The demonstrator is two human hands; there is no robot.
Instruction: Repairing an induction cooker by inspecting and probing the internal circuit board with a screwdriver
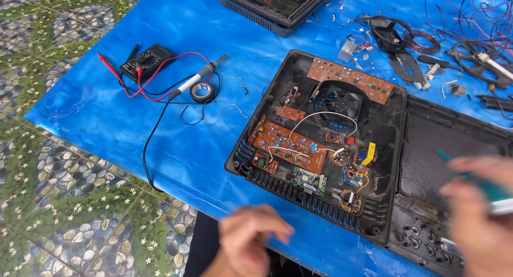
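Multimeter [145, 61] left of opened cooker base [320, 143].

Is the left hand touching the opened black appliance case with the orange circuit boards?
No, the left hand hovers blurred below the opened black appliance case, off its near edge and over the blue table cover.

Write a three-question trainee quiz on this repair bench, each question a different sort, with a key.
1. True or false: the right hand holds a green-handled tool.
2. Multiple choice: the roll of tape lies
A. inside the open casing
B. on the blue sheet, beside the soldering iron
C. under the left hand
3. Fill in: the red and black leads run from the black ____ on the blue sheet.

Key: 1 true; 2 B; 3 multimeter.
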